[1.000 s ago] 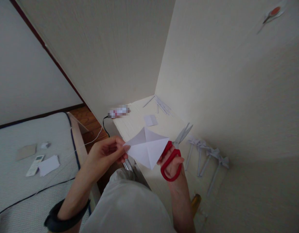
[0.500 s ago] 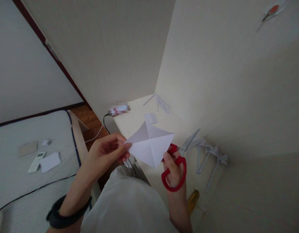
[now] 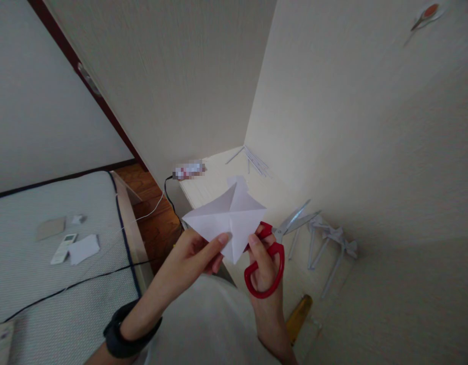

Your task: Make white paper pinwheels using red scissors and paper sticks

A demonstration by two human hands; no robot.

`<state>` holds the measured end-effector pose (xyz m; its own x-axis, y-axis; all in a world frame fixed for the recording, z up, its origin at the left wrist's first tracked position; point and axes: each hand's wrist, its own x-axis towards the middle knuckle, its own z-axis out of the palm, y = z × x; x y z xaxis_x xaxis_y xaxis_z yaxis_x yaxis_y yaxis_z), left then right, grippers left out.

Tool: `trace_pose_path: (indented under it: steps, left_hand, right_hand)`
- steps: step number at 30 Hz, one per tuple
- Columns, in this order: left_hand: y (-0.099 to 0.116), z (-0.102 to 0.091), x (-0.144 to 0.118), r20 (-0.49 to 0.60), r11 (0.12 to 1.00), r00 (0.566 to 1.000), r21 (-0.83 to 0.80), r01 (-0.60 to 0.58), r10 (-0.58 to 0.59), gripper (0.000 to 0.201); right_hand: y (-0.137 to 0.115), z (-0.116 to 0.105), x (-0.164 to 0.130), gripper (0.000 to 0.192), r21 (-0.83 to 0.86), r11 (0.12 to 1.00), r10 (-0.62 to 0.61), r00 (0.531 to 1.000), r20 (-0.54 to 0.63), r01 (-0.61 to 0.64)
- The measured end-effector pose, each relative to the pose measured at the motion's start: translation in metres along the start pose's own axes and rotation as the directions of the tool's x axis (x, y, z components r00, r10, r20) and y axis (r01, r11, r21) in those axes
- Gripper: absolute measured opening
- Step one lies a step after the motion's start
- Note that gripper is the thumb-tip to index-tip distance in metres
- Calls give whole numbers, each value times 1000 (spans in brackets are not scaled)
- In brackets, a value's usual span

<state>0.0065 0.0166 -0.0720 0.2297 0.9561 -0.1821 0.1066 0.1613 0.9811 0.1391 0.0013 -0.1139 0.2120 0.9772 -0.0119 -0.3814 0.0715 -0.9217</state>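
A creased square of white paper [image 3: 218, 221] is held up over the desk, its corners pointing out like a diamond. My left hand [image 3: 203, 253] pinches its lower left edge, thumb on top and fingers beneath. On the other side, my right hand [image 3: 263, 263] grips the paper's lower right edge with the thumb. The same hand carries red-handled scissors [image 3: 270, 289], the handles around its fingers and the blades spread, pointing up and right, away from the paper. Another small piece of white paper [image 3: 237, 180] lies behind on the desk.
Thin white paper sticks [image 3: 256, 161] lie in the desk's far corner. Folded paper pieces with stick stems [image 3: 332, 235] rest by the right wall. A golden cylindrical object [image 3: 299, 318] is near my right forearm. At left, a bed [image 3: 24, 284] holds a remote [image 3: 64, 248] and cards.
My left hand has slid from the paper's left corner to its lower left edge, nearer the middle. The paper and my right hand with the scissors have shifted slightly left.
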Motion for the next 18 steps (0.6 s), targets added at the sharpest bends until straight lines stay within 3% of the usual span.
trace_pose_path:
  steps: [4,6,10,14,18]
  left_hand:
    - [10,-11,-1,-151,995,987,93,-45,59,47]
    - [15,-15,0,-209,988,972,128,-84,110,48]
    - [22,-18,1,-202,974,961,164,-157,189,55]
    - [25,-20,2,-146,962,965,198,-187,217,55]
    - [28,-22,3,-129,959,969,219,-179,211,52]
  right_hand:
    - [-3,1,6,30,5,990,-140,975,174,141]
    - [0,-1,8,39,16,989,-144,961,235,144]
    - [4,-9,6,49,-49,996,-44,914,403,70]
    - [-6,-16,4,54,-208,976,80,799,597,58]
    - [-15,-18,4,62,-311,948,165,740,652,63]
